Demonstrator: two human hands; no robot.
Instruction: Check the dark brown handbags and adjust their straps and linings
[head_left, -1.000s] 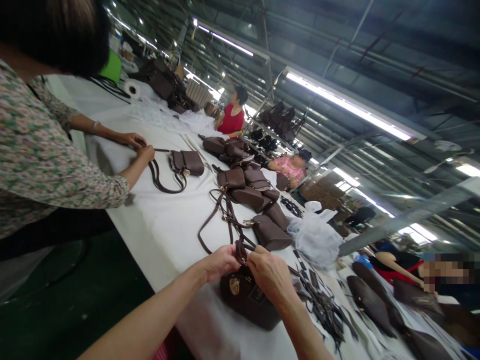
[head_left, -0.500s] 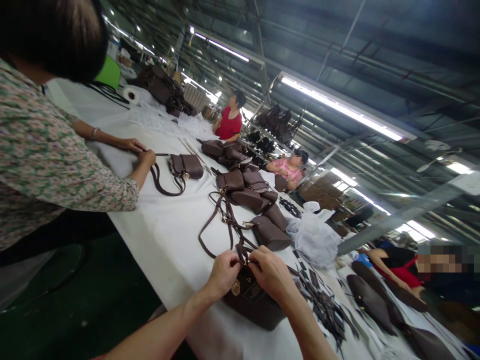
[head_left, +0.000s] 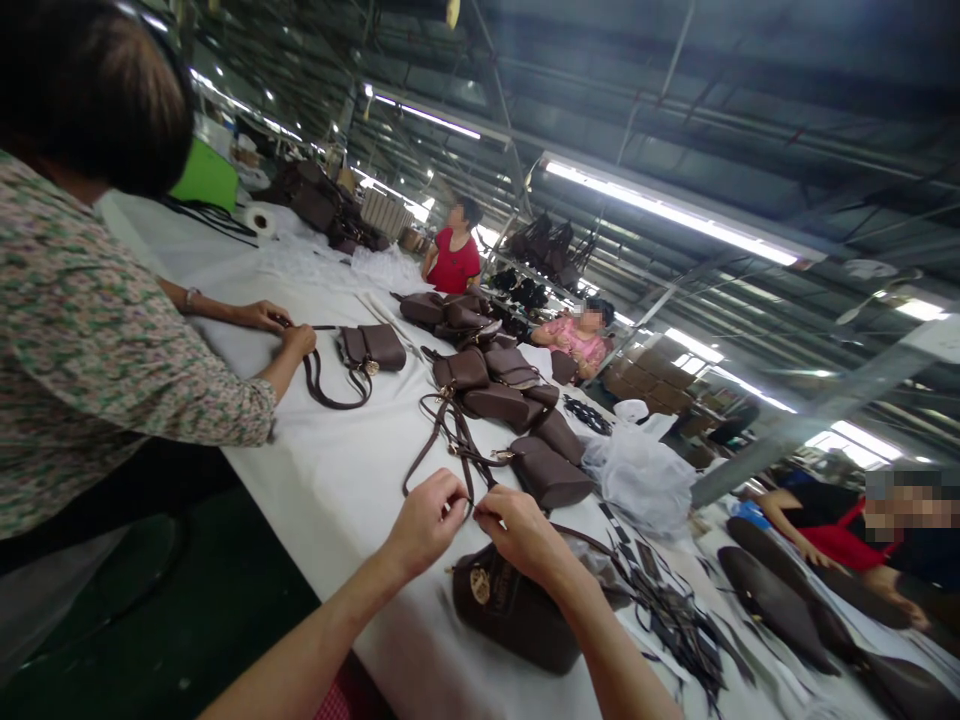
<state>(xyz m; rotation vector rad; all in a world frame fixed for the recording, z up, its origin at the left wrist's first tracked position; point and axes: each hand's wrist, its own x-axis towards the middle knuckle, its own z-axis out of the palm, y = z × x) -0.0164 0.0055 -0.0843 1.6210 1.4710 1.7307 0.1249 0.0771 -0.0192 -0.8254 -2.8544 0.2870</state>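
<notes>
A dark brown handbag (head_left: pixel 517 625) with a round gold emblem stands on the white-covered table right below my hands. My left hand (head_left: pixel 426 525) is closed in a pinch on a thin brown strap just above the bag. A small gap away, my right hand (head_left: pixel 521 535) also pinches the strap, its wrist passing over the bag's right side. My fingers hide the strap's exact ends. Looped brown straps (head_left: pixel 450 430) lie just beyond my hands, beside a heap of similar brown bags (head_left: pixel 551 475).
At left, a co-worker in a floral shirt (head_left: pixel 112 350) handles the strap of another brown bag (head_left: pixel 371 348). Clear plastic wrap (head_left: pixel 637 475) and a bundle of dark strips (head_left: pixel 675 600) lie to the right. Other people sit or stand across the table (head_left: pixel 300 510).
My hands have moved slightly up and apart from the bag's top, the left one further left. More of the bag and its emblem now shows.
</notes>
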